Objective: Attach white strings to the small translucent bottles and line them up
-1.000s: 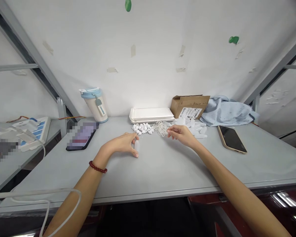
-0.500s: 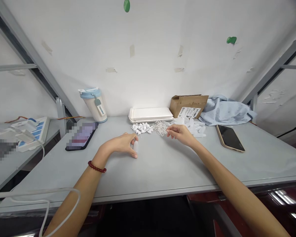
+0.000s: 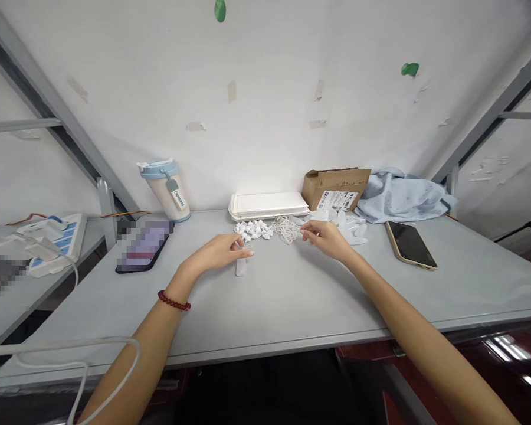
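My left hand (image 3: 223, 251) is over the left middle of the table, thumb stretched out and fingertips curled apart from it. Beneath the thumb lies a small translucent plastic piece (image 3: 241, 268), its upper part hidden. Just beyond these fingers is a pile of small white pieces (image 3: 253, 229). My right hand (image 3: 322, 236) has thumb and fingers closed at the right side of a tangle of thin white loops (image 3: 285, 229); what is in the pinch is too small to make out. Behind and right of it are several more translucent plastic pieces (image 3: 351, 227).
Along the wall stand a blue-lidded tumbler (image 3: 170, 192), a stack of flat white trays (image 3: 269, 205), a cardboard box (image 3: 334, 188) and a light blue cloth (image 3: 402, 198). Phones lie left (image 3: 145, 247) and right (image 3: 410, 245). A white cable (image 3: 115, 340) crosses my left forearm.
My left hand has shifted up towards the white pieces, and its thumb has come off the near end of the translucent piece. The right hand stays beside the loops. The view moved slightly.
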A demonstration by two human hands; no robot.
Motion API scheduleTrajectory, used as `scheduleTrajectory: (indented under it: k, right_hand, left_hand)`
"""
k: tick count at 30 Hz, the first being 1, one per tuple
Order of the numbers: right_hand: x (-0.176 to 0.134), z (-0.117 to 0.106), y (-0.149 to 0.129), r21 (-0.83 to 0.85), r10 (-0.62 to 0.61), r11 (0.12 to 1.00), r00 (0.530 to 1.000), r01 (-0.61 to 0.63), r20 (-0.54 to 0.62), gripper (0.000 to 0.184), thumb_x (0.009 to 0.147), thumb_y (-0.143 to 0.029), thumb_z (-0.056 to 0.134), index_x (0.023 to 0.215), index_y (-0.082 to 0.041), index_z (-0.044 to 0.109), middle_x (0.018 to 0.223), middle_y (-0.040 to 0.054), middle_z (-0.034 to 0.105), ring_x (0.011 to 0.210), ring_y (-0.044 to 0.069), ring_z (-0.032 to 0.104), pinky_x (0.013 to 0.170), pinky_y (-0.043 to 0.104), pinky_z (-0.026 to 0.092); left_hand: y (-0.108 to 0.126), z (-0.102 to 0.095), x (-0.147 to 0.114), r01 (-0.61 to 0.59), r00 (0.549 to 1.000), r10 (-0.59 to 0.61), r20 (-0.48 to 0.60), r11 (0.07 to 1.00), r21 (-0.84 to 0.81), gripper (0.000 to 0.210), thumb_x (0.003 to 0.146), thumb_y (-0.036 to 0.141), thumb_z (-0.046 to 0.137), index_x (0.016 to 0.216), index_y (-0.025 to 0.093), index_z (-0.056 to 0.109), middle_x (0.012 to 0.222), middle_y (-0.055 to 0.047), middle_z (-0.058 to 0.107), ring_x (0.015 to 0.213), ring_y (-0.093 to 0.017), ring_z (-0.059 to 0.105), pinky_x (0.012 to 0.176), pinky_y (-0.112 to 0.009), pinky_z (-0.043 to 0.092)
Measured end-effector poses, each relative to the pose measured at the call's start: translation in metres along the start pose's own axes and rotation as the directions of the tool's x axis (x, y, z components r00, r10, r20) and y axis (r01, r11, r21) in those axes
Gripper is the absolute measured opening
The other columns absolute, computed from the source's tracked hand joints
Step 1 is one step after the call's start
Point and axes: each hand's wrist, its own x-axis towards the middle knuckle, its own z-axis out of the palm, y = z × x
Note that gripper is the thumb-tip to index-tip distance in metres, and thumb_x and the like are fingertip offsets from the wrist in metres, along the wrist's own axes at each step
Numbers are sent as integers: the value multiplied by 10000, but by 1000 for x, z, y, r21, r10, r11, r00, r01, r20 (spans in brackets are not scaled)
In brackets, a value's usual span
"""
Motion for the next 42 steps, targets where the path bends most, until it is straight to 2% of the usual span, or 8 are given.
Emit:
scheduleTrajectory:
  k: [6, 15, 19, 22, 28, 32, 37, 42]
  right_hand:
    - [4, -8, 14, -365, -23, 931, 995, -14, -96, 180, 816, -135, 452, 854, -160, 626, 706, 36, 685, 647, 162, 594, 607, 252, 385]
    - [5, -17, 18, -633, 123, 758, 987, -158, -100, 223, 850, -186, 456, 1000, -159, 619, 1007, 94, 674, 876, 217, 604, 604, 267, 365]
    - [3, -20, 13, -647, 205, 740, 978, -181, -39, 227, 856, -226, 472, 1024, -156, 607, 982, 100, 676, 873, 223, 605, 591, 270, 364]
    - [2, -20, 10, -633, 218, 754, 976, -177, -13, 226, 868, -254, 474, 1028, -155, 600, 962, 103, 681, 868, 226, 610, 588, 271, 363]
    - [1, -15, 8, -665, 166, 740, 985, -99, 39, 262, 863, -261, 512, 1095, -146, 550, 943, 130, 679, 872, 257, 626, 609, 286, 378]
    - [0, -12, 7, -682, 147, 728, 988, -72, 52, 269, 860, -272, 518, 1094, -141, 545, 947, 141, 677, 862, 264, 636, 609, 285, 381]
    - [0, -10, 8, -680, 137, 731, 988, -52, 72, 261, 846, -258, 513, 1075, -138, 546, 989, 146, 671, 895, 266, 628, 605, 281, 374]
    - [0, -8, 8, -661, 102, 750, 992, -33, 67, 243, 853, -265, 515, 1062, -145, 544, 972, 134, 668, 887, 252, 620, 608, 274, 372]
  left_hand:
    - [-3, 5, 4, -64, 996, 63, -61, 998, -12, 388, 801, 545, 445, 813, 198, 617, 781, -26, 662, 725, -198, 596, 616, -268, 412]
    - [-8, 8, 10, -112, 975, 124, -182, 991, 73, 231, 805, 277, 390, 753, 185, 596, 793, -32, 656, 746, -201, 580, 658, -293, 408]
    - [0, 8, 13, -94, 954, 133, -270, 984, 152, 232, 808, 220, 365, 767, 174, 589, 823, -61, 645, 806, -218, 569, 705, -319, 413]
    - [12, 8, 17, -144, 934, 209, -290, 963, 230, 236, 824, 213, 359, 781, 179, 589, 845, -72, 632, 852, -229, 554, 723, -327, 416]
    - [56, 23, 36, -291, 916, 377, -138, 859, 421, 221, 840, 185, 403, 846, 166, 623, 875, -101, 628, 875, -245, 561, 728, -336, 425]
    - [75, 43, 57, -356, 882, 464, -77, 766, 535, 204, 836, 280, 489, 880, 141, 631, 914, -137, 621, 906, -293, 547, 751, -383, 420]
    - [77, 57, 75, -398, 871, 479, -110, 818, 416, 126, 784, 190, 517, 775, 139, 631, 891, -146, 633, 919, -292, 554, 809, -397, 398]
    - [72, 39, 83, -339, 888, 402, -222, 900, 272, 186, 772, 151, 459, 739, 146, 642, 828, -108, 668, 822, -239, 597, 760, -354, 432]
